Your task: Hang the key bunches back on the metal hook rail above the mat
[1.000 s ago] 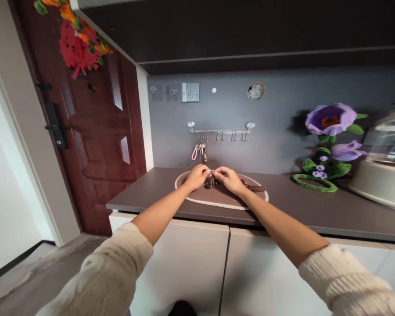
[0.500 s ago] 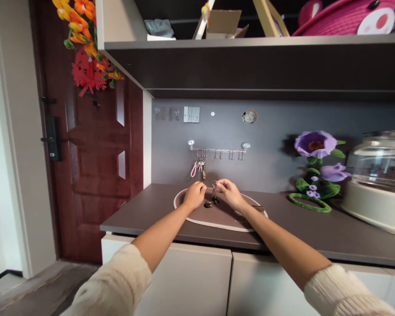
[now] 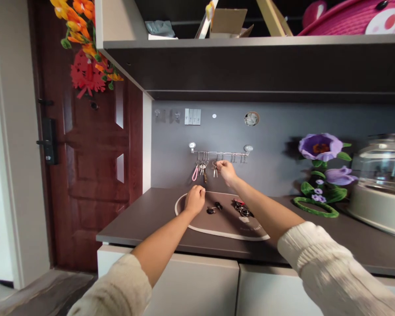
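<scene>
My right hand (image 3: 226, 170) is raised to the metal hook rail (image 3: 220, 152) on the grey wall, pinching a small bunch of keys (image 3: 215, 168) that hangs just under a hook. Left of it, a key bunch with a pink loop (image 3: 199, 169) hangs from the rail. My left hand (image 3: 195, 199) hovers loosely curled over the left part of the oval brown mat (image 3: 200, 222) and holds nothing I can see. On the mat lie a small dark key piece (image 3: 214, 207) and a red-tagged key bunch (image 3: 241, 207).
A dark countertop (image 3: 141, 215) sits on white cabinets. A purple crocheted flower (image 3: 321, 173) and a glass-domed appliance (image 3: 380, 184) stand at the right. A red-brown door (image 3: 85, 175) is at the left, and a shelf (image 3: 250, 41) with boxes hangs overhead.
My right hand lifted the small key bunch from above the mat up to the hook rail. My left hand let go and stayed low over the mat.
</scene>
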### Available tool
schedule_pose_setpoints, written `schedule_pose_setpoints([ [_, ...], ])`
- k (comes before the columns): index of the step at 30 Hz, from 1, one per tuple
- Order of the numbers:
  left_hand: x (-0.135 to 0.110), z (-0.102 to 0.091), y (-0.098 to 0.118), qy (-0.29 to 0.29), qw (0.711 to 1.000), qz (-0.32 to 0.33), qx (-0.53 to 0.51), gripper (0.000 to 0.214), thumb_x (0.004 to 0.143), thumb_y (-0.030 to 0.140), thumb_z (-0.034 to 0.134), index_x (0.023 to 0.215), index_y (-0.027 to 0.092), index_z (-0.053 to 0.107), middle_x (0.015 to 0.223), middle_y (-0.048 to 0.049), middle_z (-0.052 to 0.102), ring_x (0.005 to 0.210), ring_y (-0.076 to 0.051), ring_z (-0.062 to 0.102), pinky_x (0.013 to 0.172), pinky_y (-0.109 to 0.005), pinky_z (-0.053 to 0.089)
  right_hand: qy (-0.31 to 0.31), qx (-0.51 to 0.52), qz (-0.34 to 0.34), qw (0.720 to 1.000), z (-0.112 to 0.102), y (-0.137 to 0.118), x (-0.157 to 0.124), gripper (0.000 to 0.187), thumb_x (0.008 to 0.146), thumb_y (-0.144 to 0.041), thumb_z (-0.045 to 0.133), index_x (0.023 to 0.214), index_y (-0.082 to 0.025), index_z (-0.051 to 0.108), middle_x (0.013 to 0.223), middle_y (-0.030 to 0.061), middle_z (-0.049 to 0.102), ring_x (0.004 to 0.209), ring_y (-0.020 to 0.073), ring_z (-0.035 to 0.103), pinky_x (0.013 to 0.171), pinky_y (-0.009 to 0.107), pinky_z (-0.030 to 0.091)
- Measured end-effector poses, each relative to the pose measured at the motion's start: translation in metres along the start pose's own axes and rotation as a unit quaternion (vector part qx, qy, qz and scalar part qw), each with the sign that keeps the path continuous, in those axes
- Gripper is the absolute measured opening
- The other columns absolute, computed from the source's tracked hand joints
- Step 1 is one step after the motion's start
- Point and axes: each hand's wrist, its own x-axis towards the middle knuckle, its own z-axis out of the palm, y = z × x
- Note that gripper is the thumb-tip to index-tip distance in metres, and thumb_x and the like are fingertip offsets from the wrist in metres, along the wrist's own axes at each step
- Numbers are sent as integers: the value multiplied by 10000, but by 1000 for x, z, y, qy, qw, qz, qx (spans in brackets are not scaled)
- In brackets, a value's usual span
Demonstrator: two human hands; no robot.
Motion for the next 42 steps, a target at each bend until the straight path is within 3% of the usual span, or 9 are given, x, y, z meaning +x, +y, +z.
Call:
schedule_pose_setpoints([
  [5, 1, 1, -2, 3, 1000, -8, -7, 237, 848, 224, 355, 752, 172, 565, 812, -58, 588, 782, -167, 529, 709, -281, 377, 10, -24, 36, 999, 12, -3, 22, 73, 739, -159, 410, 697, -173, 468, 533, -33, 446, 494, 86, 500, 473, 193, 419],
  [11, 3, 3, -3, -1, 1000, -14, -13, 228, 842, 226, 364, 748, 177, 566, 815, -56, 588, 786, -166, 532, 710, -281, 384, 40, -95, 24, 994, 22, 6, 46, 116, 736, -138, 410, 706, -145, 522, 491, -34, 449, 426, 70, 444, 423, 178, 397],
  [24, 7, 8, -6, -7, 1000, -12, -19, 221, 837, 222, 368, 754, 181, 569, 824, -55, 592, 794, -167, 531, 717, -284, 384, 71, -126, 4, 989, 33, 30, 72, 124, 731, -226, 505, 703, -152, 602, 520, 12, 539, 471, 108, 516, 498, 232, 454],
  [33, 8, 9, -7, -11, 1000, -12, -25, 227, 837, 229, 369, 750, 173, 571, 818, -56, 585, 792, -166, 525, 718, -282, 377, 92, -149, -7, 985, 31, 48, 74, 172, 752, -242, 480, 714, -146, 617, 543, 37, 576, 543, 127, 567, 555, 234, 466],
  [42, 8, 11, -8, -10, 999, -12, -35, 222, 833, 227, 383, 744, 170, 578, 789, -43, 582, 763, -146, 520, 706, -260, 365, 91, -141, 23, 986, 30, 46, 64, 113, 751, -209, 510, 710, -145, 595, 582, 30, 593, 527, 104, 554, 532, 214, 470],
])
